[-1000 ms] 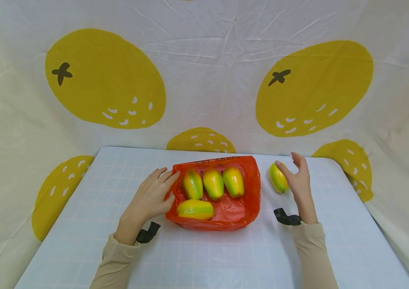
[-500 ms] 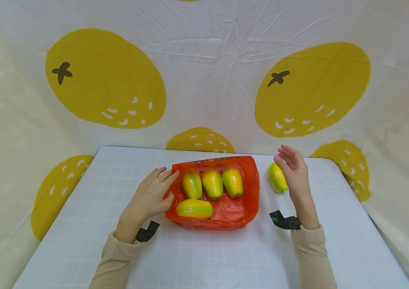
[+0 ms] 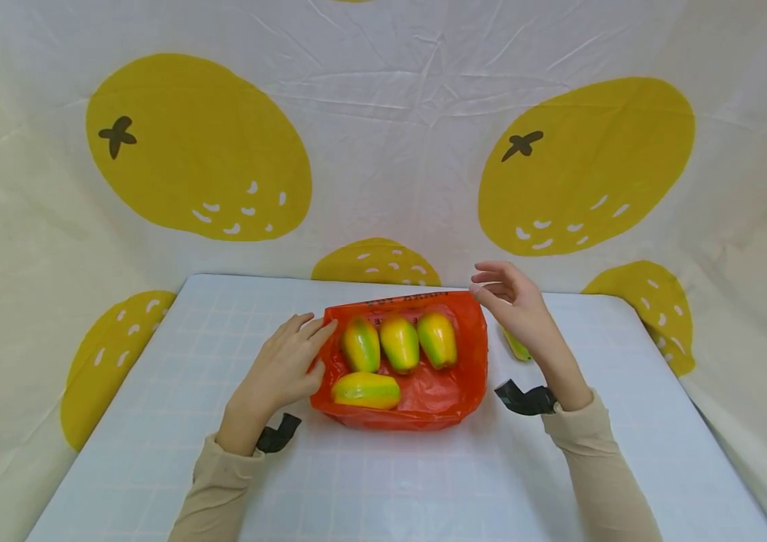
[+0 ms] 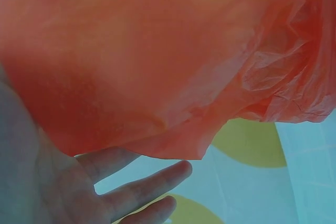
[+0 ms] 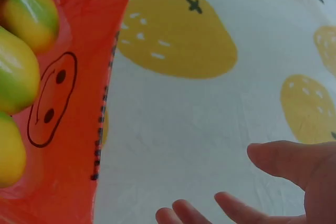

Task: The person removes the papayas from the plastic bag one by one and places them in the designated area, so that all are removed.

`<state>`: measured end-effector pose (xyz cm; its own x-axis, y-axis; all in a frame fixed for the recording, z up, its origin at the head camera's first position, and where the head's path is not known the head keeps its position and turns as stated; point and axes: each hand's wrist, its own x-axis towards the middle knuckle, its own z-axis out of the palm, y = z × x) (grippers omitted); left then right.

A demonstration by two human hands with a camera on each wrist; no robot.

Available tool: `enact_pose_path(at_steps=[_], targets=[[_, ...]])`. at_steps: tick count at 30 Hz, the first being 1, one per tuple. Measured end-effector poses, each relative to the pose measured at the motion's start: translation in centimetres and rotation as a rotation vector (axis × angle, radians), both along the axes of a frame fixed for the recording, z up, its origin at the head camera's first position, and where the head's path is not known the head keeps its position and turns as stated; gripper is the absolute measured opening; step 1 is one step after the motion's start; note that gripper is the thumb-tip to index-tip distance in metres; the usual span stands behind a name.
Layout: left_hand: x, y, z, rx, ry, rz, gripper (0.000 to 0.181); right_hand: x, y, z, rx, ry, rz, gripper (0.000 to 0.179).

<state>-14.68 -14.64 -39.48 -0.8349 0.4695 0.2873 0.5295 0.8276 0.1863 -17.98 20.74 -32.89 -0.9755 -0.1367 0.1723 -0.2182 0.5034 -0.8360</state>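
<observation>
A red plastic bag (image 3: 427, 395) stands open-mouthed on the table, holding several yellow-green papayas (image 3: 400, 345). Three of them are in a row, and another papaya (image 3: 366, 391) lies crosswise in front. At the bag's left rim, my left hand (image 3: 284, 369) touches the plastic with fingers spread and fairly straight. Part of its index finger goes behind the red film in the left wrist view. My right hand (image 3: 515, 309) is at the back right corner of the bag, thumb and fingers apart, with nothing between them. One papaya (image 3: 517, 346) outside the bag is partly hidden behind this hand.
The table (image 3: 383, 489) has a pale checked cover. A cloth backdrop (image 3: 390, 150) printed with large yellow fruit hangs behind it and at both sides. Each wrist wears a black strap mount (image 3: 525, 399).
My right hand has moved left and slightly back, from beside the loose papaya to the bag's back right corner. The papaya stays on the table. My left hand has barely moved.
</observation>
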Motion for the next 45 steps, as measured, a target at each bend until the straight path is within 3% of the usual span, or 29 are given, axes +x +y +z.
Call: enact_pose_path(at_steps=[10, 15, 22, 34, 41, 45], targets=[[0.1, -0.1, -0.1, 0.002, -0.006, -0.005, 0.054, -1.4, -2.8, 1.1, 0.275, -0.007, 0.183, 0.027], [0.0, -0.1, -0.1, 0.002, 0.001, -0.011, 0.054, -2.5, -4.3, 1.1, 0.422, -0.055, 0.293, 0.035], [0.0, -0.1, 0.1, 0.008, -0.011, -0.011, 0.055, -3.7, -5.9, 0.4, 0.598, -0.145, 0.380, 0.047], [-0.1, 0.0, 0.1, 0.009, -0.018, -0.010, 0.056, -4.5, -6.7, -2.1, 0.809, -0.272, 0.326, 0.068], [0.0, -0.1, -0.1, 0.007, -0.011, -0.009, 0.056, -4.8, -6.7, -3.7, 0.817, -0.368, 0.301, 0.072], [0.0, -0.1, 0.0, 0.008, -0.012, -0.007, 0.056, -4.8, -6.9, -4.6, 0.824, -0.370, 0.289, 0.074]])
